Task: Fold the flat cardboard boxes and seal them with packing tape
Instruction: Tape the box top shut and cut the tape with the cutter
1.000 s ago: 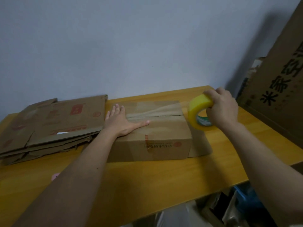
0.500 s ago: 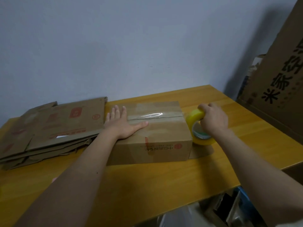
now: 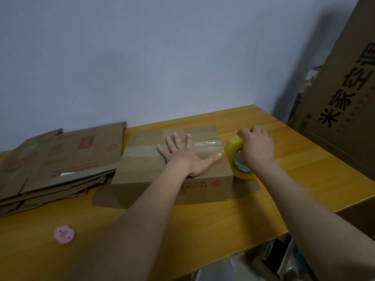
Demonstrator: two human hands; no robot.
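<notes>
2 hands in shot, both reaching out over a yellowish wooden table [image 3: 203, 224]. Nearest thing on it is a little pink flower-shaped gadget [image 3: 64, 234] sitting by itself on the near left, well apart from everything else; can't tell what it is.

Further in, middle of the table, there's the folded cardboard box [image 3: 142, 171] with red print on its front face. Bottom flaps stick out flat on the table at the near left and at the right side. Left hand [image 3: 187, 156] lies flat on top of the box, fingers straight and spread, thumb pointing right, palm pressing the lid down. Just beyond the fingers a strip of clear tape [image 3: 206, 143] runs along the top seam and catches the light.

Right hand [image 3: 256, 151] has its fingers curled over the top of a yellow roll of packing tape [image 3: 236, 157], gripping it. The roll stands on edge, right up against the right end of the box, its bottom on the flap that sticks out there.

Left of the box is a stack of flat cardboard boxes [image 3: 60, 159], also with red print, its right edge just beside the box.

Behind it all is a plain pale wall [image 3: 162, 57], and on the far right a big cardboard carton [image 3: 345, 94] with black characters stands up past the table.
</notes>
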